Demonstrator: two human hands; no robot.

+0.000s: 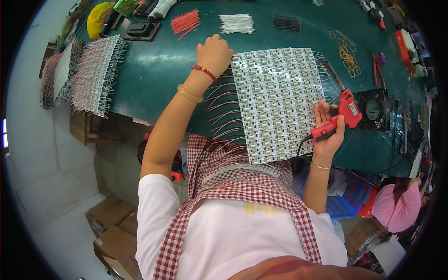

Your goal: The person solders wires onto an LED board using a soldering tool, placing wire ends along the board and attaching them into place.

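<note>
A white panel of many small circuit boards (277,100) lies at the front edge of the green table, overhanging toward my lap. Thin red and white wires (224,109) stick out along its left side, and more wires show on its right. My left hand (214,53) is closed at the panel's far left corner; its fingertips are hidden, so what they pinch cannot be made out. In my right hand (329,130) is a red soldering gun (347,109), its tip pointing up and away past the panel's right edge. Part of that hand lies against the panel's right side.
Bundles of red wires (185,21), white wires (236,24) and black wires (286,23) lie along the back. Rubber bands (347,58), red pliers (379,70) and a dark square device (374,109) are at right. Wired panels (95,74) stand left. A person in pink (396,207) is lower right.
</note>
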